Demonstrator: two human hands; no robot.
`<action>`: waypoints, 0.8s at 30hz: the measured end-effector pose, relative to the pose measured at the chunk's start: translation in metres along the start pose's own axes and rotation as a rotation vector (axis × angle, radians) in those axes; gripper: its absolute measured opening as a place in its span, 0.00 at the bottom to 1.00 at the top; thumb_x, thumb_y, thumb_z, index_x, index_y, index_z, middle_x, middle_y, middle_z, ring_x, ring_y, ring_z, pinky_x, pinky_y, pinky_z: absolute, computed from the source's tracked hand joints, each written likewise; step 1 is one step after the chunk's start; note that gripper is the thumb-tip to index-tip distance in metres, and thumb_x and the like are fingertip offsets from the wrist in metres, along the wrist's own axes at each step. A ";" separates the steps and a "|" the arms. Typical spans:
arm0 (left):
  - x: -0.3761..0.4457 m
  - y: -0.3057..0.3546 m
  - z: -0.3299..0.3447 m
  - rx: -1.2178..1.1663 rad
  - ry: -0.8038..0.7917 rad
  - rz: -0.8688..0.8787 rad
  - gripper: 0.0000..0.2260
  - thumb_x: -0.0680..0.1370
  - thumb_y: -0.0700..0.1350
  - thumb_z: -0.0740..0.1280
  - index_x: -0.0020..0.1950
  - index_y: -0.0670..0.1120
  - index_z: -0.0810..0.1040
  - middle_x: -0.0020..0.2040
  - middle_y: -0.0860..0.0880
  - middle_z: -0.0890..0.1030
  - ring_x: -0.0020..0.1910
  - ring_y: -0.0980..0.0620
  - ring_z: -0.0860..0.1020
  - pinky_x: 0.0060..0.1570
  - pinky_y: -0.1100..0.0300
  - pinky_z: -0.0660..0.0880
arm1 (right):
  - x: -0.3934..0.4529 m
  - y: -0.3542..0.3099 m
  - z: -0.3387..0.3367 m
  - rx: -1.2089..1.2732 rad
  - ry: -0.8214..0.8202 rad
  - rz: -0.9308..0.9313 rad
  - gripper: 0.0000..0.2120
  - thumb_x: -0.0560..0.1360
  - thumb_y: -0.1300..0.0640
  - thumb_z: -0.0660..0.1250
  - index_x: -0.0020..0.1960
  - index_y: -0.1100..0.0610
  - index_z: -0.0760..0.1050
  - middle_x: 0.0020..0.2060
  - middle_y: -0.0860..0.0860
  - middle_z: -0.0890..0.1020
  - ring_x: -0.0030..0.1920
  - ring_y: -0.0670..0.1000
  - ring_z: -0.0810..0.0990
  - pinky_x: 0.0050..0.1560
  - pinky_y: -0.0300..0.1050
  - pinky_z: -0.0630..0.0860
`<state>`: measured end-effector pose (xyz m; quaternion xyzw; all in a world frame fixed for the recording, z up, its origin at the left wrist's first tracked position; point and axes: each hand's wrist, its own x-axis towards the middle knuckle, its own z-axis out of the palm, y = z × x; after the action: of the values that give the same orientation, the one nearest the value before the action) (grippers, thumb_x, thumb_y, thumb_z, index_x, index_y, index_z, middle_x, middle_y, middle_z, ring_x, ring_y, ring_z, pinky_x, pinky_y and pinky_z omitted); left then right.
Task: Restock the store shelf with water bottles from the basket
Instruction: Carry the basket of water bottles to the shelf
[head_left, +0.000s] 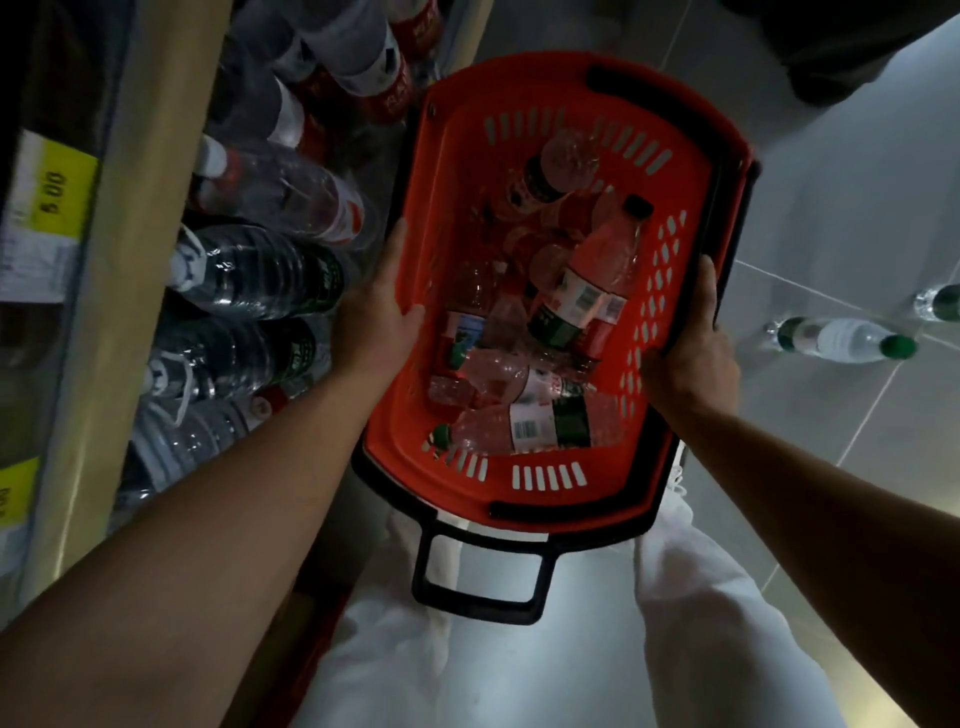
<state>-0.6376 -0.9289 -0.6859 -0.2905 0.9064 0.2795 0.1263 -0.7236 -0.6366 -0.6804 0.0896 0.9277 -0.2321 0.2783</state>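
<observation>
A red plastic basket (410, 218) with black handles hangs in front of me, held by both rims. My left hand (376, 306) grips its left rim, thumb inside. My right hand (691, 348) grips the right rim and the black handle. Several clear water bottles (524, 426) with green and white labels lie jumbled in the basket. To the left the store shelf (140, 218) carries large water bottles (260, 270) lying on their sides.
Yellow price tags (57, 192) are stuck to the shelf edge. Two bottles with green caps (841, 338) stand on the grey tiled floor at the right. My white trousers show below the basket.
</observation>
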 end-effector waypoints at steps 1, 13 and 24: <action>0.000 -0.004 -0.001 -0.023 0.002 -0.020 0.42 0.76 0.40 0.70 0.79 0.62 0.48 0.71 0.44 0.72 0.54 0.47 0.79 0.51 0.56 0.77 | -0.001 -0.005 0.003 -0.002 -0.006 -0.001 0.40 0.78 0.42 0.63 0.74 0.32 0.35 0.54 0.62 0.75 0.40 0.57 0.73 0.42 0.50 0.70; -0.075 -0.013 0.007 0.065 0.032 -0.160 0.36 0.76 0.51 0.69 0.79 0.56 0.54 0.77 0.47 0.62 0.76 0.43 0.60 0.71 0.38 0.61 | -0.049 -0.057 0.052 0.118 -0.117 0.020 0.43 0.78 0.38 0.63 0.76 0.38 0.33 0.63 0.63 0.67 0.39 0.56 0.75 0.45 0.51 0.68; -0.118 0.016 0.021 -0.094 -0.051 -0.074 0.31 0.72 0.39 0.74 0.73 0.49 0.69 0.71 0.49 0.72 0.68 0.48 0.72 0.65 0.54 0.72 | -0.046 -0.049 0.026 -0.043 -0.219 -0.136 0.45 0.73 0.36 0.65 0.77 0.42 0.39 0.65 0.57 0.62 0.56 0.61 0.73 0.50 0.55 0.77</action>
<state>-0.5516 -0.8521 -0.6498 -0.3220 0.8774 0.3243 0.1459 -0.6878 -0.6937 -0.6556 -0.0054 0.9005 -0.2390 0.3632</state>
